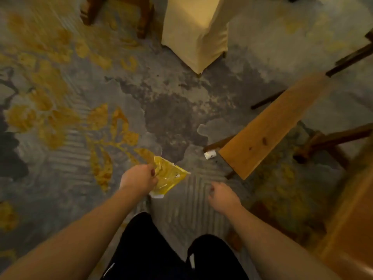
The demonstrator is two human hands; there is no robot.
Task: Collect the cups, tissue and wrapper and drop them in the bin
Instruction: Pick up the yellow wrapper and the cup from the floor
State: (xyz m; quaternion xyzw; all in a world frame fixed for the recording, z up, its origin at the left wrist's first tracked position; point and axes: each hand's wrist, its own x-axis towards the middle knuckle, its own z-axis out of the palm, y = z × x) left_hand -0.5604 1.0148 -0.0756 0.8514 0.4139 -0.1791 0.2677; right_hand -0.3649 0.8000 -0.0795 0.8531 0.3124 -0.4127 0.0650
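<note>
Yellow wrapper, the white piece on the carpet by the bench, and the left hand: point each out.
yellow wrapper (170,175): head view, middle of its crinkled face.
white piece (210,154): head view, its centre, on the carpet by the wooden bench (270,126) end.
left hand (139,178): head view, back of the hand.

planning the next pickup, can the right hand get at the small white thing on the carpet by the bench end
Probably yes. The right hand is empty-looking and the white item lies in the open on the carpet just beside the wooden bench, though the person would have to bend down.
</note>
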